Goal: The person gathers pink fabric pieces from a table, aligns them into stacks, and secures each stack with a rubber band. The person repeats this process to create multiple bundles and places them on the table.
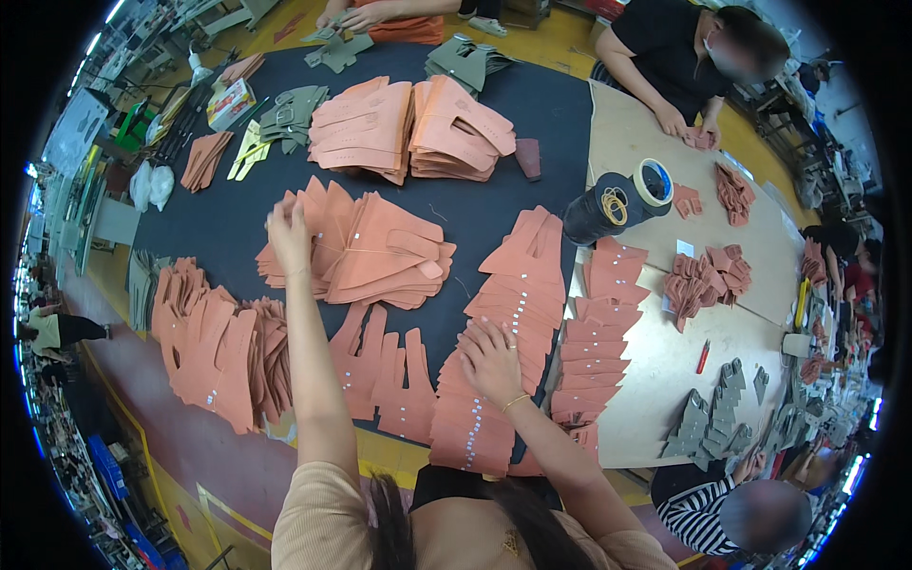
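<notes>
My left hand (289, 233) reaches to the left end of a banded stack of salmon-coloured glove pieces (380, 252). Its fingers are curled in at the pieces' edge, and what they pinch is hidden. A thin yellowish band runs round this stack. Nearer to me, my right hand (490, 361) lies flat, fingers stretched, on a long fanned row of salmon glove pieces (522, 285). Small white stickers form a line along that row. A few loose cut pieces (404, 389) with finger slits lie between my arms.
More salmon stacks (361, 128) stand at the back of the dark table, and another pile (223, 347) at its left edge. A black container (598, 211) and a tape roll (653, 180) sit right, by a second fanned row (594, 351). Co-workers (670, 71) work around the tables.
</notes>
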The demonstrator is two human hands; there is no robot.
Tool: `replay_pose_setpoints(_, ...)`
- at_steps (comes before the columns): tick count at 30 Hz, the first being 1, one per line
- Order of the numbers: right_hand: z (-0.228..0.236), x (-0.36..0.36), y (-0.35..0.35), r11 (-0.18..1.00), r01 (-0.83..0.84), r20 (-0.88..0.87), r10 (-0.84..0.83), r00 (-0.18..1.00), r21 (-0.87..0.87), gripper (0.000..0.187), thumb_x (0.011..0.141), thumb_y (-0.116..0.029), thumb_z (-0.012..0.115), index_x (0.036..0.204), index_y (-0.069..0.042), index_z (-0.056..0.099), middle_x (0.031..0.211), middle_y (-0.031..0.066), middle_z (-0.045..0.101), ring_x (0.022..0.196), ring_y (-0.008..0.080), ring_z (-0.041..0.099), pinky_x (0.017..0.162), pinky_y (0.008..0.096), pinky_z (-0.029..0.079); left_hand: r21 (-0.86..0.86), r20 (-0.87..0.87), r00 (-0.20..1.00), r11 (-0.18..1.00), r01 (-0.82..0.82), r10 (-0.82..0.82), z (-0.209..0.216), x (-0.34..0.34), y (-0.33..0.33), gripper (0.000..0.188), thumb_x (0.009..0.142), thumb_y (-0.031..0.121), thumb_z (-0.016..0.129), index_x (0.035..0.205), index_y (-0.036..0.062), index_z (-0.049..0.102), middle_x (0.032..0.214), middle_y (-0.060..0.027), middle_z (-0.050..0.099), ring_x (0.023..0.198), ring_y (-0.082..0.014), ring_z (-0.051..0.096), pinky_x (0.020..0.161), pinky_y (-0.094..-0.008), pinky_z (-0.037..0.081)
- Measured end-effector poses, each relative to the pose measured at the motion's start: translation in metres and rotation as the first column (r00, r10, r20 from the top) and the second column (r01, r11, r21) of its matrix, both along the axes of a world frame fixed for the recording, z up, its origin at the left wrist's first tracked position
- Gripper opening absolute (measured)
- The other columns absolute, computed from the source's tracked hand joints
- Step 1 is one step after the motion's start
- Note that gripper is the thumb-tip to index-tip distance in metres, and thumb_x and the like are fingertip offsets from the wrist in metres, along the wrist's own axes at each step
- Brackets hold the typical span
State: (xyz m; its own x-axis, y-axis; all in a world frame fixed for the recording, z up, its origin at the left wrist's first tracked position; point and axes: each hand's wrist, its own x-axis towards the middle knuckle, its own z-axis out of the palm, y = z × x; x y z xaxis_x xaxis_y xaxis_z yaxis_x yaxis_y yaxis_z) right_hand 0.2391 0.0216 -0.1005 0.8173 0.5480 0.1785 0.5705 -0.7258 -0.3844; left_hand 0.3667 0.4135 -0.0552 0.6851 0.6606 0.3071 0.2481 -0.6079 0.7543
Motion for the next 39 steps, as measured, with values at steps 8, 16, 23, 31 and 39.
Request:
replay_pose_setpoints(8, 0.019, 0.008, 0.005, 0.999, -0.038, -0.133, 0.038, 0.990, 0.003, 0.033, 0.084, -0.029, 0.064, 0.111, -0.011, 0.065, 0.131, 0.0087, 0.053, 0.131, 0.0294, 0.040, 0.111, 0.0514, 0.024, -0.139, -0.143, 0.926, 0.934, 0.331, -0.349, 0.021, 0.154, -0.122, 0.061, 0.099, 0.047, 0.033, 0.110, -0.0050, 0.063, 0.118, -0.0323, 0.056, 0.114, -0.0473, 0.050, 0.099, -0.0485, 0.037)
replay_pose_setpoints(16, 0.071, 0.162, 0.036, 0.983, -0.001, -0.059, 0.012, 0.998, 0.185, 0.062, 0.083, -0.031, 0.069, 0.135, -0.007, 0.047, 0.145, 0.0175, 0.040, 0.136, 0.0365, 0.034, 0.110, 0.0504, 0.027, -0.686, -0.100, 0.939, 0.707, 0.174, -0.328, 0.023, 0.188, -0.136, 0.087, 0.095, 0.066, 0.022, 0.130, -0.0077, 0.051, 0.133, -0.0289, 0.051, 0.132, -0.0369, 0.041, 0.108, -0.0401, 0.032)
replay_pose_setpoints(23, 0.081, 0.301, 0.086, 0.897, 0.213, -0.083, -0.196, 0.977, 0.387, 0.114, 0.056, -0.036, 0.089, 0.145, -0.003, 0.025, 0.141, 0.0210, 0.041, 0.132, 0.0357, 0.039, 0.107, 0.0456, 0.035, -0.848, 0.007, 0.856, 0.450, 0.279, -0.517, 0.065, 0.186, -0.165, 0.092, 0.089, 0.075, 0.025, 0.121, -0.0059, 0.056, 0.124, -0.0190, 0.055, 0.111, -0.0265, 0.048, 0.095, -0.0407, 0.036)
replay_pose_setpoints(31, 0.065, 0.297, 0.064, 0.624, 0.365, -0.166, -0.355, 0.920, 0.691, 0.093, 0.066, -0.021, 0.084, 0.140, -0.002, 0.030, 0.130, 0.0220, 0.050, 0.122, 0.0350, 0.050, 0.102, 0.0382, 0.042, -0.905, 0.357, 0.834, 0.065, 0.420, -0.422, 0.077, 0.188, -0.200, 0.079, 0.093, 0.069, 0.032, 0.124, -0.0031, 0.042, 0.122, -0.0279, 0.052, 0.109, -0.0374, 0.055, 0.096, -0.0485, 0.045)
replay_pose_setpoints(39, 0.111, 0.281, 0.006, 0.061, 0.390, -0.394, 0.088, 0.915, 0.919, 0.050, 0.088, -0.020, 0.064, 0.128, 0.003, 0.045, 0.117, 0.0109, 0.055, 0.105, 0.0158, 0.053, 0.094, 0.0298, 0.042, -0.689, 0.466, 0.781, 0.383, 0.615, -0.416, 0.110, 0.147, -0.201, 0.042, 0.097, 0.042, 0.053, 0.112, 0.0022, 0.054, 0.097, -0.0106, 0.063, 0.082, -0.0169, 0.062, 0.074, -0.0278, 0.051)
